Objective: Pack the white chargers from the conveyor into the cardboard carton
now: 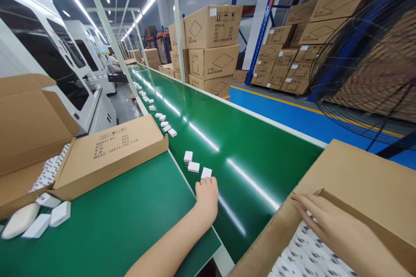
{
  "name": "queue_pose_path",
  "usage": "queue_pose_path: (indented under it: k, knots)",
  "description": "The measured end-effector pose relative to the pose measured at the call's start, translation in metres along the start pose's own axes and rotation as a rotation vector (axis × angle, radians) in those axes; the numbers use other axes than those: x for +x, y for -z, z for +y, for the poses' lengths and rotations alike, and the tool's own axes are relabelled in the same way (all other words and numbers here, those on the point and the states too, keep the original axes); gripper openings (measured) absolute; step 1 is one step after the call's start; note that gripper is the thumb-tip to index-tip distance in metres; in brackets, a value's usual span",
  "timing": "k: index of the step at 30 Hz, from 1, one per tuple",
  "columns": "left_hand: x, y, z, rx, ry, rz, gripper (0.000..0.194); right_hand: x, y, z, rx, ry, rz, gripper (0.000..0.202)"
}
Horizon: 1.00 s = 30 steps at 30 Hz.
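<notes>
My left hand (207, 194) is over the near part of the green belt, its fingers closed on the near end of a white charger (206, 173). Two more white chargers, one standing (188, 156) and one lying (193, 167), are just beyond it. At the lower right, my right hand (325, 216) reaches over an open cardboard box (364, 177). Rows of white pieces with dark prongs (308, 251) fill that box. The fingers of this hand are bent together by the box's inner edge; a bit of white shows under them, but what they hold is hidden.
More chargers (172, 132) line the belt's left side (240, 138). On the green side table (130, 216) are a cardboard box (120, 138), several loose chargers (60, 213) and a rounded cream object (21, 220). Stacked cartons (212, 60) and a fan (367, 69) stand beyond the belt.
</notes>
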<state>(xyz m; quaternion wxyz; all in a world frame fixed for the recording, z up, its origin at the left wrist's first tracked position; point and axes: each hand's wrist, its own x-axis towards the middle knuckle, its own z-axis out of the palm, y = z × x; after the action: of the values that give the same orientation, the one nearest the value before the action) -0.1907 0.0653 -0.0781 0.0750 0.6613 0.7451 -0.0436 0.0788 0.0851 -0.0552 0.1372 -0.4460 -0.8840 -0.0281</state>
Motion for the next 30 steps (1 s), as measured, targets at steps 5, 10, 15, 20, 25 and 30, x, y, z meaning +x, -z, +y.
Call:
queue_pose_path:
  k: [5,10,15,20,25,30]
  knots:
    - [-0.004,0.016,-0.020,-0.069,-0.100,-0.150,0.027,0.086,-0.040,-0.072,0.029,0.268,-0.097,0.029]
    - [0.004,0.046,-0.069,-0.252,-0.097,-0.038,0.025,0.120,-0.073,-0.118,0.016,0.490,-0.153,0.035]
    - [0.038,0.033,-0.092,-0.463,-0.130,0.028,0.027,0.129,-0.085,-0.131,-0.061,0.540,-0.161,0.014]
    - [0.055,0.009,-0.084,-0.322,-0.275,-0.006,0.038,0.129,-0.082,-0.114,-0.120,0.439,-0.156,0.006]
    - [0.051,0.016,-0.075,-0.046,-0.301,-0.050,0.036,0.147,-0.061,-0.094,-0.156,0.299,-0.093,0.016]
    - [0.034,0.052,-0.101,-0.341,-0.251,-0.061,0.026,0.180,-0.064,-0.118,-0.111,0.390,-0.103,0.015]
